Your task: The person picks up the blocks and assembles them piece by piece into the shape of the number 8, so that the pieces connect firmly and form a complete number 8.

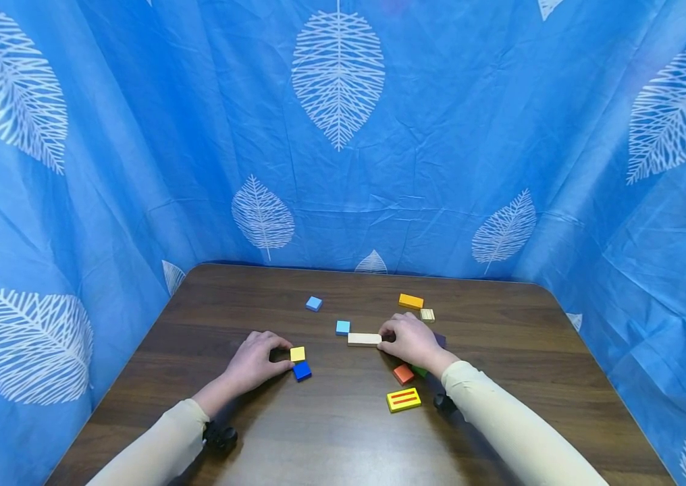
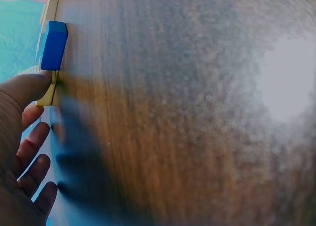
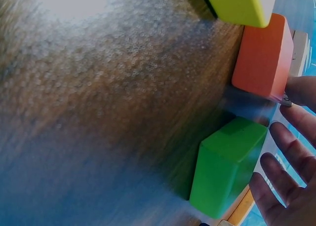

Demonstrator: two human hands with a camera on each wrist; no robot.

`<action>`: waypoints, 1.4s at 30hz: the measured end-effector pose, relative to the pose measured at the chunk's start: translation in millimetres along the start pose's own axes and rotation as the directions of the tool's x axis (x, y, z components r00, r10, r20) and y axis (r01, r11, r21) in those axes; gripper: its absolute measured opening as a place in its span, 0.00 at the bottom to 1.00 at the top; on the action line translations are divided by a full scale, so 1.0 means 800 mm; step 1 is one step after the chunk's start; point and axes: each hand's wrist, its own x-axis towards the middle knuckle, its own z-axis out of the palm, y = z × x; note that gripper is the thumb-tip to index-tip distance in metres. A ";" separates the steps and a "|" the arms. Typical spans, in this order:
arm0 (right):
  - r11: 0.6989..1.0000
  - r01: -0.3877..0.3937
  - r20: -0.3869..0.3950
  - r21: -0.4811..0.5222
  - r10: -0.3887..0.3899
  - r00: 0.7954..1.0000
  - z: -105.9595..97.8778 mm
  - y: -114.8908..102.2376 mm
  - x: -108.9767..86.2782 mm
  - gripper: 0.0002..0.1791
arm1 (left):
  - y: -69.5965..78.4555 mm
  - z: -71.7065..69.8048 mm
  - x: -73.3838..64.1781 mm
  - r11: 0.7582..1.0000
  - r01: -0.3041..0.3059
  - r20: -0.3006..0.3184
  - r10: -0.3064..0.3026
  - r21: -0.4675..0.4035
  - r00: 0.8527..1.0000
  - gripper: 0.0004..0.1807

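Observation:
My left hand [image 1: 256, 362] pinches a small yellow block [image 1: 298, 354] between thumb and forefinger, its other fingers spread loosely. Against the yellow block's near side sits a dark blue block [image 1: 302, 371], close to the thumb in the left wrist view. On the right, my right hand [image 1: 411, 337] grips the right end of a long pale wooden block [image 1: 364, 339] lying flat on the table. A light blue block [image 1: 343, 327] is just beyond that block's left end. Below the right hand are an orange-red block [image 1: 404, 374] and a green block [image 3: 224, 162], mostly hidden in the head view.
Farther back lie another light blue block [image 1: 314, 304], an orange block [image 1: 411, 301] and a small striped block [image 1: 427, 315]. A dark block [image 1: 440, 340] shows partly behind the right hand. Nearer is a yellow block with red stripes [image 1: 404, 399]. Blue curtains [image 1: 343, 202] surround the brown table [image 1: 319, 439].

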 end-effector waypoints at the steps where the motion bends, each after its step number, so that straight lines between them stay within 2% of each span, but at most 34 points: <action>1: 1.000 -0.002 0.001 0.000 0.002 1.000 0.000 0.000 0.000 0.10 | 0.000 0.000 0.000 1.000 0.002 0.001 -0.002 -0.001 1.000 0.16; 11: 1.000 0.000 0.006 0.000 0.000 1.000 -0.001 -0.001 0.000 0.10 | 0.001 -0.005 0.003 1.000 0.017 0.023 -0.017 -0.010 1.000 0.15; 17: 1.000 0.005 0.002 -0.009 -0.005 1.000 0.000 0.001 0.000 0.10 | 0.006 -0.013 0.011 0.999 0.028 0.027 -0.027 -0.020 0.999 0.15; 20: 1.000 0.014 -0.004 -0.012 -0.014 1.000 0.001 0.003 0.001 0.10 | 0.013 -0.016 0.018 0.999 0.027 0.030 -0.026 -0.031 0.999 0.16; 30: 1.000 0.014 -0.003 -0.008 -0.014 1.000 0.000 0.001 -0.001 0.09 | 0.049 -0.014 0.040 0.998 -0.047 0.046 0.048 -0.033 0.998 0.15; 42: 1.000 0.013 -0.005 -0.006 -0.013 1.000 0.002 0.002 0.000 0.09 | 0.072 0.006 0.057 0.997 -0.051 0.095 0.056 -0.050 0.994 0.14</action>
